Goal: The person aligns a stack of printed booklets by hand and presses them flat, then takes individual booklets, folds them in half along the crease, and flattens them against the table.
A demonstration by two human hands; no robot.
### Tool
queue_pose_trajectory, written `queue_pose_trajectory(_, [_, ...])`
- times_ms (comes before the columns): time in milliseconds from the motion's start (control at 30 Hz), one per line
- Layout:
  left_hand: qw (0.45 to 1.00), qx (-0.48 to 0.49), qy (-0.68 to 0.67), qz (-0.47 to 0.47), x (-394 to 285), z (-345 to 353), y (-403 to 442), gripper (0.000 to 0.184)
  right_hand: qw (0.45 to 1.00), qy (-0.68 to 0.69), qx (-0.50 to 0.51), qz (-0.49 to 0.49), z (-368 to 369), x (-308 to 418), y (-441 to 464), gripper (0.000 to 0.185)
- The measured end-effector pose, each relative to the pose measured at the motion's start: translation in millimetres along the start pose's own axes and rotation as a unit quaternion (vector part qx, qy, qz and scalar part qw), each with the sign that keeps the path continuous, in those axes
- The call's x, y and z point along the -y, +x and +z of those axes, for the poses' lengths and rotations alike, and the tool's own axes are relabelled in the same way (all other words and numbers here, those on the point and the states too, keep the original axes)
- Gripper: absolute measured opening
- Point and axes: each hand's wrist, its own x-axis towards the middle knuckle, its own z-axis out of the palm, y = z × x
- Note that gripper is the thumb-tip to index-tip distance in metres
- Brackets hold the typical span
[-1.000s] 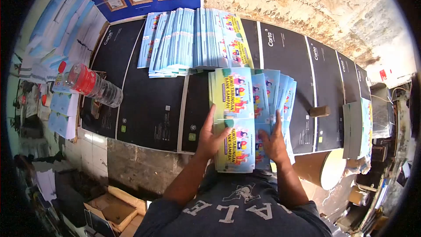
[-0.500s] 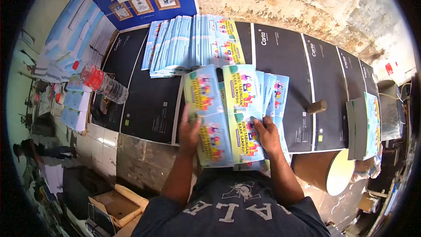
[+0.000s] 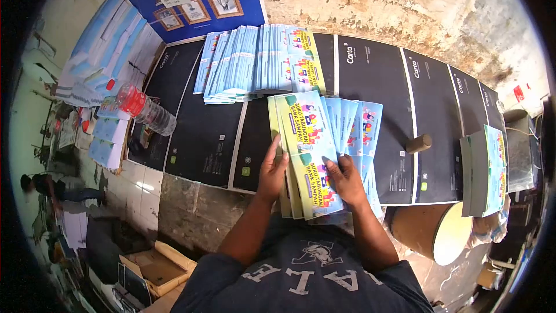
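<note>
A small stack of printed booklet sheets [image 3: 308, 165], yellow and light blue with "BUKU TABUNGAN BANK SAMPAH" printed twice, is held between my hands at the table's front edge. My left hand [image 3: 272, 169] grips the stack's left edge, where several yellow edges show. My right hand [image 3: 348, 181] holds the right edge, thumb on the top cover and its other fingers mostly hidden. Just beyond the right hand, more booklet sheets [image 3: 366, 130] lie fanned on the black table. Behind them, a long overlapping row of booklets [image 3: 237, 64] lies along the table's back.
A plastic bottle [image 3: 147, 110] lies on the left beside tall paper stacks [image 3: 110, 46]. A short brown cylinder [image 3: 419, 144] is on the black table covering [image 3: 376, 69]. Another booklet stack [image 3: 485, 168] sits at the right end, above a round drum [image 3: 446, 232]. A person [image 3: 58, 190] appears far left.
The left-hand sheets, which were apart and tilted, have come together with the right-hand ones into one stack. My left hand has moved right. The view has shifted slightly.
</note>
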Motion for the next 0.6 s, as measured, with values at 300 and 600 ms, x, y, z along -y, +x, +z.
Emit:
queue_pose_trajectory(300, [0.998, -0.041, -0.014, 0.037, -52, -56, -13, 0.057, 0.989, -0.112, -0.079, -0.048, 2, -22, -2, 0.035])
queue_pose_trajectory(600, [0.999, 0.014, -0.037, -0.021, 13, 11, 7, 0.046, 0.990, 0.132, 0.037, 0.043, -4, -20, 1, 0.061])
